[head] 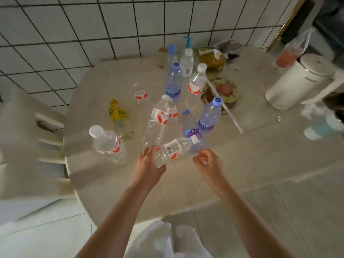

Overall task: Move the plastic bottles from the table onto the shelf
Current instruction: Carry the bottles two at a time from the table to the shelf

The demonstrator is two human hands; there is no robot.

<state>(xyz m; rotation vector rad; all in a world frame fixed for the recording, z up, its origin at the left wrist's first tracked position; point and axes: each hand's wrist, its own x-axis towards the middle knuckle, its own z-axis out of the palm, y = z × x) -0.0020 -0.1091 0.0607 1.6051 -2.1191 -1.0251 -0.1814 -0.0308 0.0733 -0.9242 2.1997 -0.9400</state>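
Several empty plastic bottles stand on the round table [186, 183]. My left hand [149, 165] grips the base of a clear red-labelled bottle [173, 148], held tilted with its white cap to the right. My right hand [206, 161] hovers just right of that cap, fingers curled and holding nothing. Behind them stand a blue-labelled bottle [189, 130], a tall red-labelled bottle [157, 121], another blue bottle [209, 116], a yellow-labelled bottle [119, 118] and a white-capped bottle [108, 144] at the left. The shelf is out of view.
A white kettle [297, 81] stands at the table's right, with a plastic bag [292, 51] behind it. A plate with food [225, 92], a pump bottle [188, 43] and a jar sit near the tiled wall. A white chair [28, 138] stands on the left.
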